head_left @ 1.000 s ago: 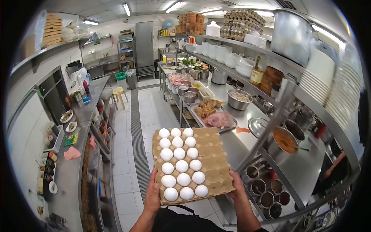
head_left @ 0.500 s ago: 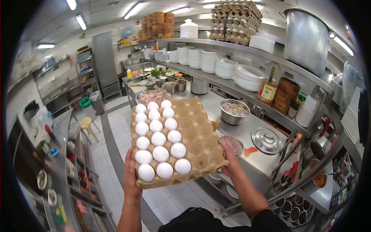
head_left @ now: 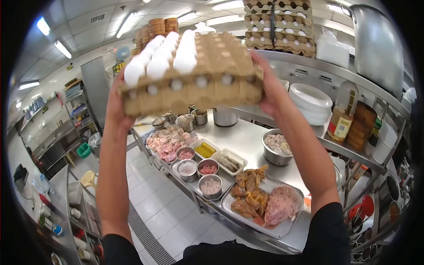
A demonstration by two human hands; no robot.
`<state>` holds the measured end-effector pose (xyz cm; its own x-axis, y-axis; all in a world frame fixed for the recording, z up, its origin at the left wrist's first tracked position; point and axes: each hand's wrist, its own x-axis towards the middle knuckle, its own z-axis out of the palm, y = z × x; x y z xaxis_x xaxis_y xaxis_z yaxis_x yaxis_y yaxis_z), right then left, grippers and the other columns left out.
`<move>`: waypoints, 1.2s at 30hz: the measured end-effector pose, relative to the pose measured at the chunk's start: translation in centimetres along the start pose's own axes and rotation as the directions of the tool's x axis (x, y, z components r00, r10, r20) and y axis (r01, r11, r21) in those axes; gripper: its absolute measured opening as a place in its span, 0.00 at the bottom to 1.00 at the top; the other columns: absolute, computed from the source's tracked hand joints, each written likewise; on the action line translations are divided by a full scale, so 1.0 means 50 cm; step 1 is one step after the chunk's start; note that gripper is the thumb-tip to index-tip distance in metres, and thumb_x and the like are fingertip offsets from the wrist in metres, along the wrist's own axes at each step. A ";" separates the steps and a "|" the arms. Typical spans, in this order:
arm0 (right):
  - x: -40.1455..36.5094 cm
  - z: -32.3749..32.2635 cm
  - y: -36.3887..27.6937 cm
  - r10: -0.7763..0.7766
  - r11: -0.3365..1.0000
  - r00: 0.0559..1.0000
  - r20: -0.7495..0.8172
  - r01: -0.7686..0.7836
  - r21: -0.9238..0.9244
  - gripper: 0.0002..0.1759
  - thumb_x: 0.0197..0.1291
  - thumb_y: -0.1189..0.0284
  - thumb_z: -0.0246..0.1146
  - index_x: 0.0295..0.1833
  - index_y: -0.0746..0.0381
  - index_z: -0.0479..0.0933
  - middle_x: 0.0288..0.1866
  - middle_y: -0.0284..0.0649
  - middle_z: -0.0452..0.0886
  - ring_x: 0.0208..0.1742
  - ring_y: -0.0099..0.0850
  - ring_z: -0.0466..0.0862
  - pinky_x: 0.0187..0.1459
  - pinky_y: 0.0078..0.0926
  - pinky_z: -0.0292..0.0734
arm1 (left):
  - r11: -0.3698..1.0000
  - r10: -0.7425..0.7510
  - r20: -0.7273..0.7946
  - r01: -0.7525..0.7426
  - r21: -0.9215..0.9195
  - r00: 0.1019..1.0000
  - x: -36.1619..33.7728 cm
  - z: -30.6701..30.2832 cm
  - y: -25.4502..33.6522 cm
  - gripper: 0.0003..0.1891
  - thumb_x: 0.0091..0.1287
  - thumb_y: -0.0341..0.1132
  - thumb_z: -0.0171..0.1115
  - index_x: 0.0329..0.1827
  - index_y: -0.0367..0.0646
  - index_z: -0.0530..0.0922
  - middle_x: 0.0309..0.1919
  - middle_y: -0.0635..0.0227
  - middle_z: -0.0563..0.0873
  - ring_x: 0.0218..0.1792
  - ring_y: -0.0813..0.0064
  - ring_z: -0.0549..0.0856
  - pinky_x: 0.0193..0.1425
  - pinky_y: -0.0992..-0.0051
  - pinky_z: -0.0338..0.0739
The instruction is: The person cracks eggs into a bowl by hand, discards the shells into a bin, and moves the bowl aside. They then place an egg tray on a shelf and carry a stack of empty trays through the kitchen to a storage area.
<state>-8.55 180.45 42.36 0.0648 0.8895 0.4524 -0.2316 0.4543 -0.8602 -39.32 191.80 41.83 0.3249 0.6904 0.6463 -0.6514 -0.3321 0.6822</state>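
Observation:
Held up at shelf height is a cardboard egg tray [head_left: 190, 98], gripped at its two sides. White eggs [head_left: 158, 64] fill its left rows, while the cups on the right hold none. More egg shells show through gaps along the front side, so another layer seems to lie beneath. My left hand [head_left: 115, 106] is closed on the left edge; its fingers are partly hidden. On the opposite edge, my right hand [head_left: 270, 88] is closed too. Beyond, on the upper shelf, stands a strapped stack of filled egg trays [head_left: 280, 27].
Below, the steel counter [head_left: 245, 139] bears a tray of raw meat [head_left: 282, 205], bowls of minced meat [head_left: 210, 185], a chicken pile [head_left: 168, 143] and a pot [head_left: 277, 148]. White plates [head_left: 310, 99] and a bottle [head_left: 342, 112] stand on the lower shelf; a large stockpot [head_left: 380, 48] is upper right.
Both hands have raised the egg tray from waist level towards the upper shelf, and its front side now faces me. The view has shifted, showing more of the counter.

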 end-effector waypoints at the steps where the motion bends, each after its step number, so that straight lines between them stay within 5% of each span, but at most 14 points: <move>1: 0.058 0.003 -0.011 -0.015 0.999 0.999 -0.029 0.014 -0.048 0.39 0.64 0.39 0.56 0.70 0.55 0.69 0.65 0.40 0.76 0.63 0.37 0.79 0.62 0.44 0.77 | 0.999 0.024 0.017 -0.024 0.023 1.000 0.070 -0.019 -0.007 0.23 0.76 0.49 0.49 0.66 0.46 0.73 0.59 0.64 0.82 0.58 0.66 0.83 0.60 0.61 0.82; 10: 0.460 -0.021 -0.024 -0.237 0.951 0.877 -0.417 0.122 -0.284 0.36 0.64 0.42 0.57 0.70 0.52 0.67 0.64 0.40 0.76 0.62 0.39 0.79 0.57 0.46 0.77 | 0.987 -0.126 0.276 0.148 -0.059 0.953 0.641 -0.161 -0.192 0.23 0.69 0.49 0.50 0.59 0.44 0.77 0.53 0.58 0.83 0.51 0.58 0.85 0.54 0.53 0.84; 13: 0.536 -0.057 -0.005 -0.265 0.920 0.877 -0.401 0.106 -0.376 0.37 0.64 0.40 0.54 0.71 0.51 0.65 0.66 0.40 0.74 0.61 0.38 0.78 0.57 0.46 0.75 | 0.948 -0.215 0.414 0.291 -0.131 0.884 0.842 -0.212 -0.310 0.27 0.69 0.58 0.51 0.62 0.49 0.76 0.55 0.60 0.83 0.52 0.56 0.84 0.54 0.52 0.83; 17: 0.616 -0.078 0.027 -0.250 0.940 0.773 -0.583 0.049 -0.338 0.36 0.68 0.41 0.47 0.73 0.50 0.63 0.68 0.43 0.72 0.65 0.40 0.73 0.61 0.50 0.71 | 0.919 -0.373 0.126 0.385 -0.082 0.919 0.985 -0.222 -0.421 0.27 0.66 0.61 0.58 0.62 0.56 0.75 0.57 0.62 0.81 0.54 0.58 0.83 0.56 0.52 0.81; 19: 0.629 -0.113 0.047 -0.304 0.893 0.742 -0.597 0.004 -0.450 0.39 0.69 0.38 0.44 0.74 0.54 0.62 0.72 0.46 0.67 0.66 0.44 0.71 0.61 0.54 0.72 | 0.827 -0.447 0.411 0.542 -0.149 0.795 1.027 -0.212 -0.461 0.30 0.68 0.63 0.53 0.60 0.48 0.77 0.53 0.61 0.85 0.49 0.61 0.87 0.49 0.60 0.85; 20: 0.645 -0.135 0.057 -0.309 0.861 0.749 -0.586 -0.041 -0.506 0.41 0.69 0.37 0.44 0.74 0.55 0.62 0.73 0.48 0.66 0.66 0.46 0.71 0.61 0.56 0.72 | 0.880 -0.398 0.521 0.474 -0.014 0.755 1.069 -0.235 -0.500 0.32 0.69 0.64 0.51 0.59 0.45 0.78 0.50 0.59 0.87 0.45 0.61 0.89 0.46 0.62 0.87; 22: 0.615 -0.118 0.065 -0.401 0.734 0.759 -0.513 -0.070 -0.676 0.40 0.63 0.50 0.66 0.72 0.61 0.64 0.65 0.51 0.74 0.60 0.45 0.78 0.50 0.52 0.83 | 0.795 -0.498 0.532 0.606 -0.036 0.685 1.136 -0.249 -0.564 0.31 0.69 0.63 0.51 0.60 0.46 0.78 0.52 0.59 0.87 0.45 0.61 0.89 0.48 0.63 0.87; 24: 0.632 -0.116 0.071 -0.494 0.652 0.646 -0.582 -0.167 -0.739 0.30 0.58 0.62 0.70 0.59 0.71 0.74 0.47 0.49 0.83 0.45 0.39 0.86 0.30 0.42 0.87 | 0.735 -0.502 0.585 0.670 -0.100 0.638 1.165 -0.239 -0.577 0.31 0.69 0.62 0.52 0.61 0.46 0.78 0.53 0.59 0.86 0.45 0.61 0.89 0.48 0.64 0.87; 28: 0.620 -0.127 0.072 -0.564 0.414 0.624 -0.541 -0.353 -0.839 0.29 0.57 0.60 0.69 0.53 0.74 0.76 0.42 0.51 0.85 0.48 0.40 0.86 0.32 0.37 0.86 | 0.846 -0.478 0.451 0.533 0.007 0.753 1.234 -0.251 -0.630 0.29 0.70 0.56 0.54 0.64 0.44 0.75 0.55 0.60 0.84 0.50 0.63 0.86 0.52 0.62 0.83; 30: 0.631 -0.135 0.093 -0.652 0.306 0.607 -0.455 -0.338 -0.890 0.29 0.57 0.59 0.69 0.53 0.75 0.76 0.40 0.52 0.86 0.49 0.42 0.86 0.37 0.37 0.86 | 0.993 -0.113 0.364 0.120 0.004 0.924 1.247 -0.260 -0.662 0.31 0.69 0.58 0.55 0.64 0.43 0.76 0.50 0.63 0.84 0.47 0.67 0.86 0.49 0.65 0.83; 31: 0.625 -0.140 0.117 -0.786 0.253 0.507 -0.354 -0.258 -0.932 0.28 0.57 0.60 0.68 0.52 0.74 0.77 0.43 0.54 0.85 0.50 0.43 0.86 0.43 0.37 0.84 | 0.994 0.086 0.303 -0.101 0.033 0.949 1.252 -0.263 -0.677 0.33 0.68 0.59 0.57 0.65 0.41 0.76 0.45 0.64 0.86 0.44 0.68 0.87 0.46 0.67 0.83; 32: 0.614 -0.139 0.149 -0.889 0.193 0.382 -0.255 -0.193 -0.962 0.27 0.58 0.60 0.67 0.52 0.74 0.77 0.45 0.56 0.85 0.50 0.45 0.86 0.49 0.37 0.82 | 0.995 0.075 0.300 -0.091 0.041 0.951 1.260 -0.278 -0.682 0.33 0.68 0.59 0.57 0.65 0.41 0.76 0.45 0.64 0.86 0.44 0.68 0.87 0.46 0.67 0.83; 34: 0.581 -0.158 0.247 -0.975 -0.213 0.106 0.195 -0.206 -0.955 0.24 0.59 0.62 0.65 0.53 0.70 0.78 0.47 0.54 0.84 0.47 0.46 0.85 0.55 0.40 0.77 | 0.952 0.058 0.171 -0.106 0.287 0.984 1.325 -0.335 -0.713 0.30 0.68 0.59 0.57 0.55 0.38 0.80 0.44 0.61 0.85 0.41 0.69 0.86 0.42 0.67 0.81; 36: 0.422 -0.067 0.347 -0.871 0.225 0.457 -0.179 0.048 -0.973 0.23 0.61 0.61 0.64 0.57 0.65 0.79 0.48 0.50 0.84 0.43 0.45 0.84 0.48 0.38 0.78 | 0.928 0.026 0.168 -0.087 0.363 0.985 1.380 -0.383 -0.759 0.28 0.68 0.57 0.59 0.49 0.37 0.82 0.43 0.60 0.85 0.40 0.70 0.85 0.40 0.68 0.80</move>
<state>-7.95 207.27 36.21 0.4053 0.0192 0.9140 0.8955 0.1930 -0.4011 -5.29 264.34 54.02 0.4184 0.5633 0.7125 -0.3838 -0.6013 0.7008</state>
